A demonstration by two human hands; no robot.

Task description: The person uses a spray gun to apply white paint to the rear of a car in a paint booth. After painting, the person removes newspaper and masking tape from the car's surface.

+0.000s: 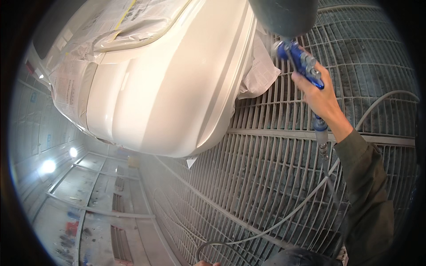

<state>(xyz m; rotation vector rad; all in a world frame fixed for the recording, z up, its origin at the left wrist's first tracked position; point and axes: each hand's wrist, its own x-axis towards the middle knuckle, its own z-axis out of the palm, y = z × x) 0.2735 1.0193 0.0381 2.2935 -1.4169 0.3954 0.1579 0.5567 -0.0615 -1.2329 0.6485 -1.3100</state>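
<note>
Right hand gripping a blue spray gun beside a glossy white car body

The person's right hand point(320, 94) is clenching around the handle of the blue spray gun point(301, 62), whose dark cup is sitting above it at the top edge and whose nozzle is facing the white car panel point(164, 97) just beside it. A pale air hose point(284, 219) is trailing from the gun's base across the metal floor grating point(275, 168). Masking paper point(262, 73) is covering parts of the car. The left hand point(205, 263) is barely showing at the bottom edge, its grip impossible to tell
</note>
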